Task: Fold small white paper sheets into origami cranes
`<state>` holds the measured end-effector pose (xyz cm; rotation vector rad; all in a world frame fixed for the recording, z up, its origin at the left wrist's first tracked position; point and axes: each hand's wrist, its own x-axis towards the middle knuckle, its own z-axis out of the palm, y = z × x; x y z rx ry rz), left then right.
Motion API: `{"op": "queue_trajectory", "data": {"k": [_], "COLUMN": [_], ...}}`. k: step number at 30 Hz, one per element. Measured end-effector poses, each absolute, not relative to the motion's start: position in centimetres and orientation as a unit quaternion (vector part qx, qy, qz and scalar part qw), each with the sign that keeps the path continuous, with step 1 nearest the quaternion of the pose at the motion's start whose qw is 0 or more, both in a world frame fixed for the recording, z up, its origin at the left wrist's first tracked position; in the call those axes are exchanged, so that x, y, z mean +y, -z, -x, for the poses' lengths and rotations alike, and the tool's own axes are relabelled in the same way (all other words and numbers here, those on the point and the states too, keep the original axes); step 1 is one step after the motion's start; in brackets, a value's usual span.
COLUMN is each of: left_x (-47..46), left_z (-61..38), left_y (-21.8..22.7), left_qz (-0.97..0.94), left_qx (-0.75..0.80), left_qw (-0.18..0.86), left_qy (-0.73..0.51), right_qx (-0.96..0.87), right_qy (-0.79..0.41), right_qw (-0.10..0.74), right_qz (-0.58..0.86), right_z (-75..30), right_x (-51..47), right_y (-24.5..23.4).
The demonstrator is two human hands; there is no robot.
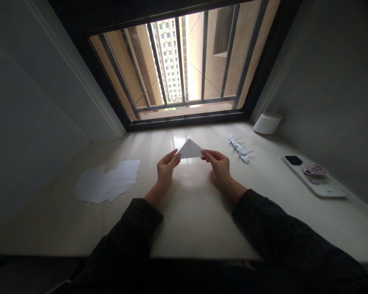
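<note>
Left hand (168,167) and right hand (219,165) each pinch one end of a folded white paper triangle (189,149), grip closed on it, the paper held between them above the desk (190,220); folded paper figures (239,149) lie just ahead and right of the right hand; loose white paper sheets (108,181) lie well left of the grip; a phone (293,160) lies farther right.

Our right hand (220,165) can pass along the counter (190,220) toward the folded paper figures (239,149), which sit nearest in its way; farther right sit the white cylindrical container (267,123) and white phone (313,181). Leftward, our left hand (166,169) would reach the loose paper sheets (107,181) across the counter.
</note>
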<state>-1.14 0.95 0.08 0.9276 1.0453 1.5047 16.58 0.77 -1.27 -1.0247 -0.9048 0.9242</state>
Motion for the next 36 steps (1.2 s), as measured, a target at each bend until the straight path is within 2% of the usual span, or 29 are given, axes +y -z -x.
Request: {"op": "queue_trajectory", "data": {"k": [7, 19, 36], "left_x": [0.8, 0.1, -0.2], "left_z": [0.8, 0.6, 0.3], "left_y": [0.1, -0.4, -0.3], "left_qz": [-0.381, -0.5, -0.499], "left_qx": [0.449, 0.426, 0.458], "left_qw": [0.499, 0.473, 0.412], "left_qy": [-0.636, -0.587, -0.61], "right_qx": [-0.43, -0.438, -0.424], "right_qy": [-0.415, -0.44, -0.478], "right_qw": [0.67, 0.653, 0.643], "right_qz": [0.441, 0.434, 0.421], "right_z": [-16.6, -16.2, -15.9], "right_x": [0.7, 0.4, -0.2], "right_y": [1.3, 1.1, 0.8]}}
